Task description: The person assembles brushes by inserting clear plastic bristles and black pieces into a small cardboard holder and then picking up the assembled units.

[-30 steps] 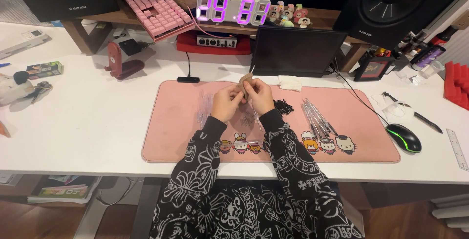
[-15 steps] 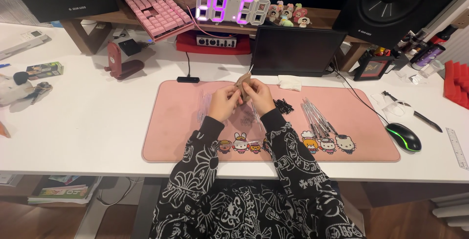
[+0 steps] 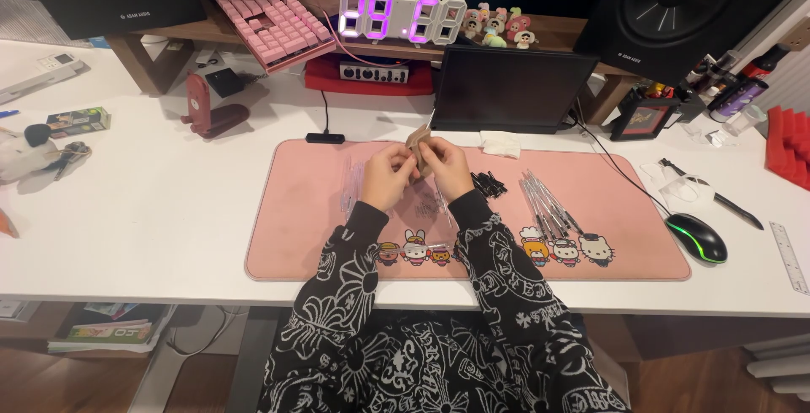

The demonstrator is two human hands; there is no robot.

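Both hands, left (image 3: 387, 175) & right (image 3: 448, 168), pinch small tan piece (image 3: 418, 138) above pink mat (image 3: 624, 202).

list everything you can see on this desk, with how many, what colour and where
desk mat: one, pink, centre
brown tag: one, between both hands
clear sleeves: a few, mat left
thin metal rods: a bundle, silver, mat right
small clips: several, black, beside rods
tablet: one, black, behind mat
digital clock: one, white and purple, shelf
keyboard: one, pink, tilted on shelf
speakers: two, black, back corners
mouse: one, black, right
ruler: one, clear, far right
left hand: pinching tag
right hand: pinching tag
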